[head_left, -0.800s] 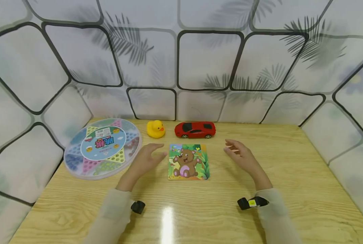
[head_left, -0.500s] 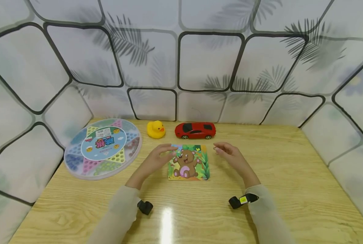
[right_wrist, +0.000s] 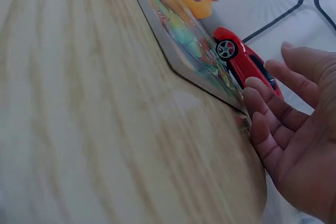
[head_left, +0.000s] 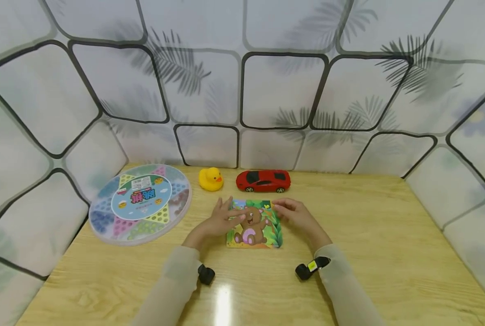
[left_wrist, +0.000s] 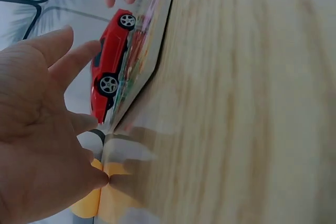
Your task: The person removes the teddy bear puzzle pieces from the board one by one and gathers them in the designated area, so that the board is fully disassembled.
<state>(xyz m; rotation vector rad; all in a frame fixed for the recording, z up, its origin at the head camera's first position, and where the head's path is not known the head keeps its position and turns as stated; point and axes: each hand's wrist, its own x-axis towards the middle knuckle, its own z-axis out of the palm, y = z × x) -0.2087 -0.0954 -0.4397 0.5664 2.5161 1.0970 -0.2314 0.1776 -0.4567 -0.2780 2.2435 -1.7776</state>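
A square, thin board (head_left: 262, 240) with a cartoon bear picture lies flat on the table; I cannot tell whether it is a puzzle or a book. My left hand (head_left: 217, 222) is at its left side, fingers spread, with the index finger and thumb over the picture. At the upper right corner is my right hand (head_left: 297, 217), fingers relaxed and slightly bent. In the right wrist view its fingertips (right_wrist: 254, 121) lie close to the board's edge; contact is unclear. The left wrist view shows the left palm (left_wrist: 31, 129) with nothing in it.
Behind the board stand a yellow rubber duck (head_left: 211, 179) and a red toy car (head_left: 263, 181). A round Chinese checkers set (head_left: 140, 203) lies on the left. Patterned cloth walls (head_left: 283, 90) enclose the wooden table (head_left: 389, 244) at the back and sides.
Both hands have moved inward to the board from either side. The left fingers now reach over the picture, and the right hand has come to the upper right corner. The board has stayed in place.
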